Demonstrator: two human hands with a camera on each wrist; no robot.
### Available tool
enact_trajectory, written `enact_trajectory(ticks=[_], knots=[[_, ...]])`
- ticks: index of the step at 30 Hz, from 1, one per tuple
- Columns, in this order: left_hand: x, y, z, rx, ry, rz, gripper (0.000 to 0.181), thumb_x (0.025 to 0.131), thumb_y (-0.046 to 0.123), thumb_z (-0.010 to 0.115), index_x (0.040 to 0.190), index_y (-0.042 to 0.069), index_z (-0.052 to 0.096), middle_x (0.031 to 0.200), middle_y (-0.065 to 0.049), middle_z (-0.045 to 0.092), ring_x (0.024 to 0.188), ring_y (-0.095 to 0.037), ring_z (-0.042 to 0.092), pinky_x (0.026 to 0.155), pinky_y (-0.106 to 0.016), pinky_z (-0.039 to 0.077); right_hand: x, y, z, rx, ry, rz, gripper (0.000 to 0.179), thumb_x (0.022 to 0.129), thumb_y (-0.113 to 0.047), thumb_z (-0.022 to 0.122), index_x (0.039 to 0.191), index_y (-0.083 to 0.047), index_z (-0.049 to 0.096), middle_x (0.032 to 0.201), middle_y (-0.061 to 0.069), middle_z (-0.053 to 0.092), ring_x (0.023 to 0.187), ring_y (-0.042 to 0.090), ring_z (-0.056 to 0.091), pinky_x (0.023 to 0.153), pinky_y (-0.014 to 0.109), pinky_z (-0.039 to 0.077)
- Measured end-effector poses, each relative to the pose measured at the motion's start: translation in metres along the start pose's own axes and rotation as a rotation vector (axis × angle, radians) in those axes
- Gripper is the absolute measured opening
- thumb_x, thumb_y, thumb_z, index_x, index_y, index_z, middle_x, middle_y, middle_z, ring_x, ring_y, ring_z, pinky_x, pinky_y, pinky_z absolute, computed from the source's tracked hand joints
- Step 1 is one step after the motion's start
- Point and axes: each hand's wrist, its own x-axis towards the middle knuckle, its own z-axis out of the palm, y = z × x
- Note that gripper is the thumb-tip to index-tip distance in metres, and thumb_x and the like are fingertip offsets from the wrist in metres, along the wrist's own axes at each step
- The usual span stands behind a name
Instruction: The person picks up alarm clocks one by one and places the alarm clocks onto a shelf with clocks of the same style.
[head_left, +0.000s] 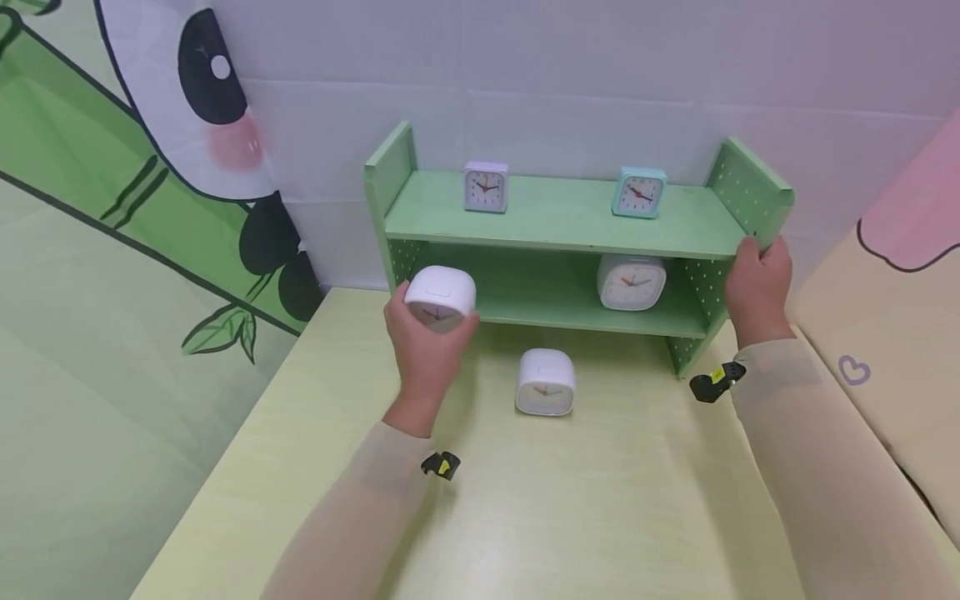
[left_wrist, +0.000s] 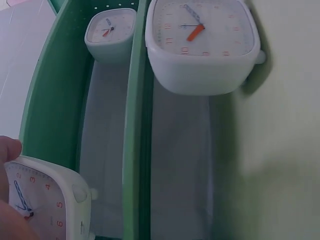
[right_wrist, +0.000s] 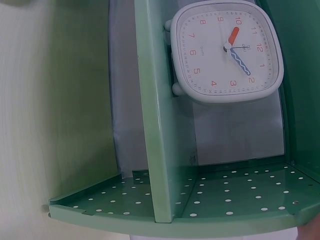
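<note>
A white alarm clock (head_left: 441,287) is gripped by my left hand (head_left: 429,350) in front of the left end of a green two-tier shelf (head_left: 555,287). In the left wrist view that clock (left_wrist: 45,200) appears at the lower left, with part of the hand over its face. My right hand (head_left: 759,279) holds the shelf's right side panel near the upper board. A second white alarm clock (head_left: 632,282) stands on the lower board towards the right. Below the shelf, on the table (head_left: 555,492), sits a third white clock (head_left: 546,383).
On the upper board stand a small purple clock (head_left: 486,187) and a small teal clock (head_left: 639,192). A printed cloth (head_left: 570,58) hangs behind the shelf. Another patterned cloth (head_left: 885,333) lies along the table's right side.
</note>
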Motion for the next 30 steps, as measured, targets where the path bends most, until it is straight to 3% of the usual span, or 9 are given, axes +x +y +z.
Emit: enact_trajectory(ticks=[7, 18, 26, 30], knots=[[0.013, 0.009, 0.007, 0.045, -0.026, -0.019, 0.104, 0.075, 0.034, 0.091, 0.155, 0.012, 0.028, 0.148, -0.012, 0.035, 0.127, -0.029, 0.042, 0.099, -0.049, 0.046, 0.003, 0.003, 0.000, -0.021, 0.022, -0.010, 0.052, 0.110, -0.040, 0.028, 0.147, -0.009, 0.046, 0.139, 0.005, 0.051, 0.126, 0.014, 0.044, 0.110, 0.031, 0.035], [0.027, 0.002, 0.025, 0.065, -0.031, -0.090, 0.106, 0.073, 0.038, 0.092, 0.154, 0.010, 0.029, 0.145, -0.011, 0.037, 0.125, -0.027, 0.044, 0.099, -0.043, 0.045, 0.003, 0.003, -0.001, -0.012, 0.008, -0.005, 0.054, 0.110, -0.040, 0.028, 0.150, -0.008, 0.044, 0.141, 0.006, 0.050, 0.128, 0.015, 0.043, 0.112, 0.032, 0.034], [0.041, 0.002, 0.038, 0.055, 0.022, -0.237, 0.111, 0.073, 0.038, 0.092, 0.156, 0.006, 0.026, 0.146, -0.013, 0.039, 0.125, -0.030, 0.044, 0.100, -0.043, 0.046, 0.002, 0.001, -0.001, 0.004, -0.002, -0.004, 0.054, 0.110, -0.039, 0.027, 0.153, -0.010, 0.042, 0.144, 0.006, 0.049, 0.127, 0.014, 0.043, 0.111, 0.030, 0.034], [0.049, -0.005, 0.045, 0.087, 0.038, -0.220, 0.110, 0.072, 0.037, 0.093, 0.154, 0.004, 0.029, 0.142, -0.013, 0.042, 0.123, -0.029, 0.046, 0.098, -0.042, 0.048, 0.002, 0.001, -0.001, -0.004, 0.000, -0.007, 0.053, 0.110, -0.038, 0.028, 0.151, -0.009, 0.043, 0.137, 0.002, 0.051, 0.118, 0.012, 0.044, 0.106, 0.031, 0.037]])
